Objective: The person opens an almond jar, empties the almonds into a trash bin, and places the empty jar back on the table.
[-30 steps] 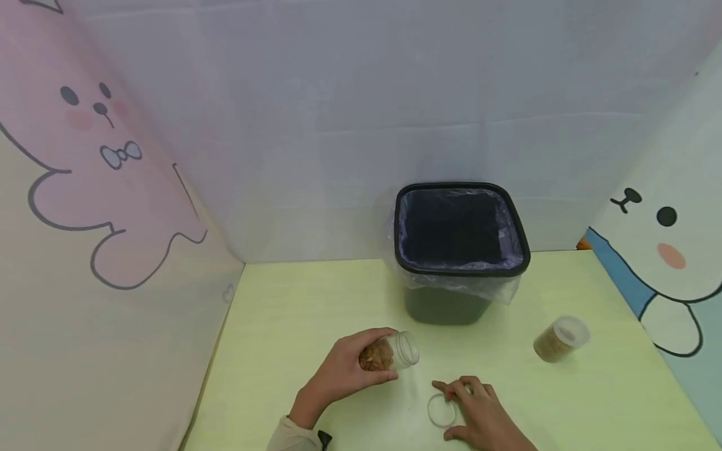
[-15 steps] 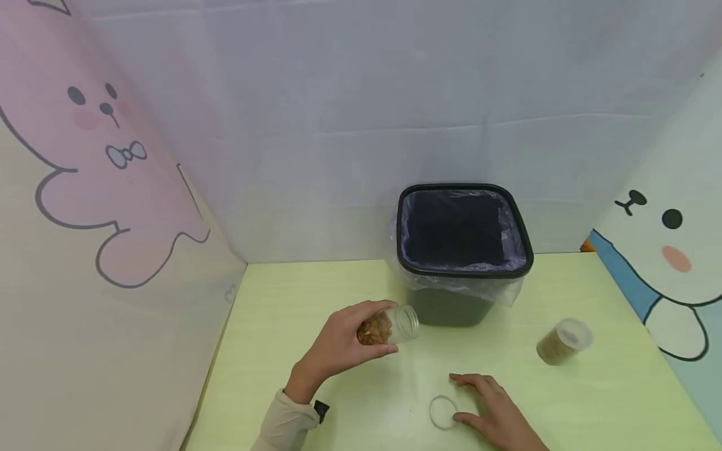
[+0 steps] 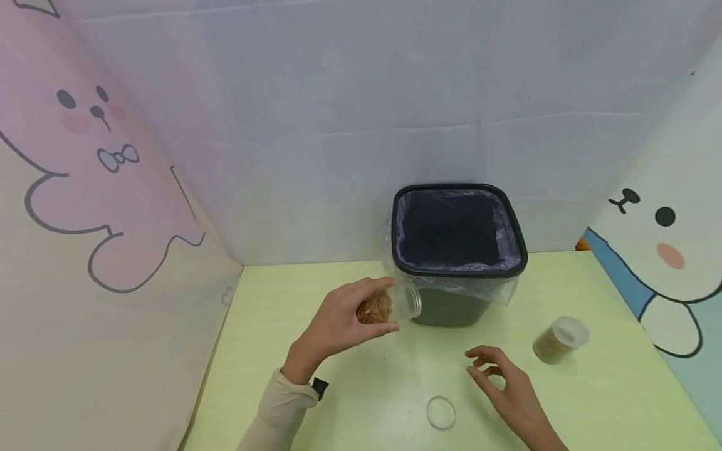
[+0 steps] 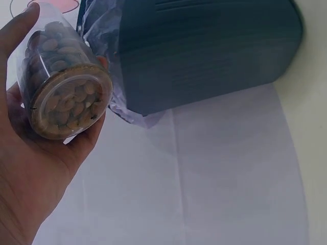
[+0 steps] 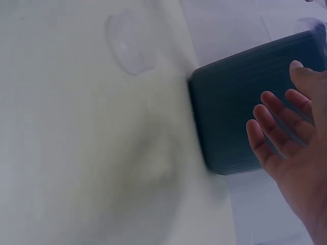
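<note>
In the head view my left hand [image 3: 329, 322] grips a clear jar [image 3: 403, 303] part-filled with small brown nuts. The jar is tilted on its side without a lid, its mouth facing right, in front of the bin [image 3: 451, 308]. The left wrist view shows the jar's base, with nuts [image 4: 74, 104] behind it and fingers wrapped around the sides. My right hand [image 3: 513, 391] hovers over the table, fingers loosely bent and holding nothing. A clear round lid [image 3: 440, 413] lies on the table left of that hand; the right wrist view shows this lid [image 5: 133, 43] too.
The dark bin has a black rim [image 3: 459, 274] and a plastic liner [image 3: 496, 290] hanging over its edge. A second lidded container [image 3: 558, 341] with brownish contents stands on the yellow table [image 3: 282, 300], to the right. Cloth walls close off the back and sides.
My left hand has raised the jar toward the bin's left front side. My right hand has left the lid and moved up and right. The lid stays on the table.
</note>
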Demonstrator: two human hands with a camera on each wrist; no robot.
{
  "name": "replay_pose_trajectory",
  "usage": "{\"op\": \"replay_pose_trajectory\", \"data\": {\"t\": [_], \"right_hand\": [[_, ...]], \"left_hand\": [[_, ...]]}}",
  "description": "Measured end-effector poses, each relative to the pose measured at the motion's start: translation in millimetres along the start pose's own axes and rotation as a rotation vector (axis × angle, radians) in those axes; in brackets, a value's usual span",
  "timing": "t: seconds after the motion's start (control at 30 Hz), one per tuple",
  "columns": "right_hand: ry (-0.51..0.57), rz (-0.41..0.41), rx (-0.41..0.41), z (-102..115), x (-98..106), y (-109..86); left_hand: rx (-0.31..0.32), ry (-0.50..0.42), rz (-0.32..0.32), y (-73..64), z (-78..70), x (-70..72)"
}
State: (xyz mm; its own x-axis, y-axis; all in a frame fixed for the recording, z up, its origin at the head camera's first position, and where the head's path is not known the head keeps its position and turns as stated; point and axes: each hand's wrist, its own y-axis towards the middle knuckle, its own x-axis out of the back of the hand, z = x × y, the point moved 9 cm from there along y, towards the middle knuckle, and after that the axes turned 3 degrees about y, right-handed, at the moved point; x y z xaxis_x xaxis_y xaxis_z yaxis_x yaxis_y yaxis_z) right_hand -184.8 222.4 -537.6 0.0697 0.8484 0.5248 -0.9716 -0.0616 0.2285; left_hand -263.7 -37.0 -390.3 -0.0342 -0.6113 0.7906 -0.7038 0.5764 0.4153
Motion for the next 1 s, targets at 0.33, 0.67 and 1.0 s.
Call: {"op": "replay_pose_trajectory", "data": {"t": [0.33, 0.67, 1.0], "right_hand": [[0.171, -0.168, -0.144, 14, 60, 29.8], [0.306, -0.164, -0.147, 33, 103, 69.1], [0.629, -0.073, -0.165, 41, 128, 115.4]], "left_hand": [[0.025, 0.034, -0.024, 20.8, -4.3, 20.8], [0.051, 0.09, -0.016, 40.8, -2.1, 36.6], [0.039, 0.136, -0.005, 72.0, -3.6, 46.4]]}}
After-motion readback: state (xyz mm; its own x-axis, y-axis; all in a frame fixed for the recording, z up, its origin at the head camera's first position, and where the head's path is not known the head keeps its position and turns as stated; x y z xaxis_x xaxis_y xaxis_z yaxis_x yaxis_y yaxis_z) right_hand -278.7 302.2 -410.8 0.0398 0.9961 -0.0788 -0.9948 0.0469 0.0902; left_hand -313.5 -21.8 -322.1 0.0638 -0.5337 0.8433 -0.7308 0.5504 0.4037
